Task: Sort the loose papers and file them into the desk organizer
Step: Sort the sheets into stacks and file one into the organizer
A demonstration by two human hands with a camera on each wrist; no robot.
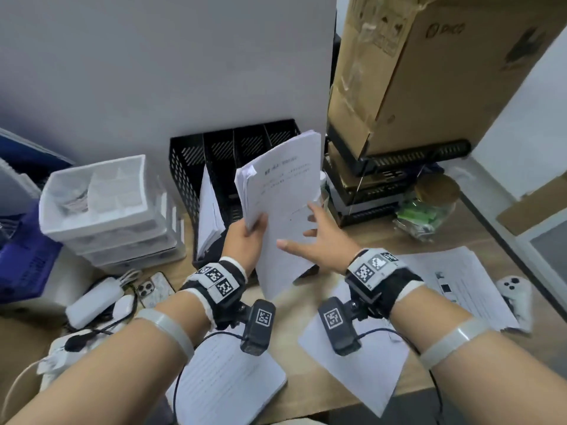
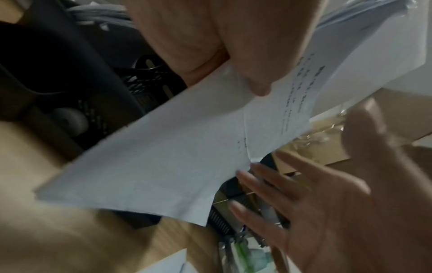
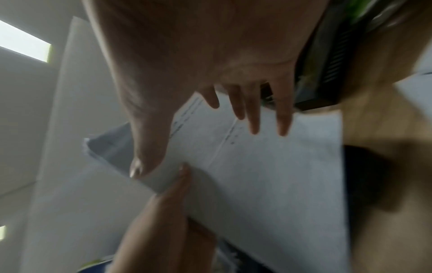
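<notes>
A plain white wall [image 1: 153,62] stands behind the wooden counter [image 1: 306,391], and the light on it is soft and even. At the right, a tall brown cardboard box [image 1: 429,75] leans on a stack of black trays [image 1: 368,191], with a white wall [image 1: 521,142] beside it. At the left, white plastic drawers [image 1: 104,210] stand on the counter near a blue crate [image 1: 24,256].

The left hand [image 1: 245,240] grips a paper stack [image 1: 282,191] before the black organizer [image 1: 190,167], the right hand [image 1: 322,237] spread beside it.
</notes>
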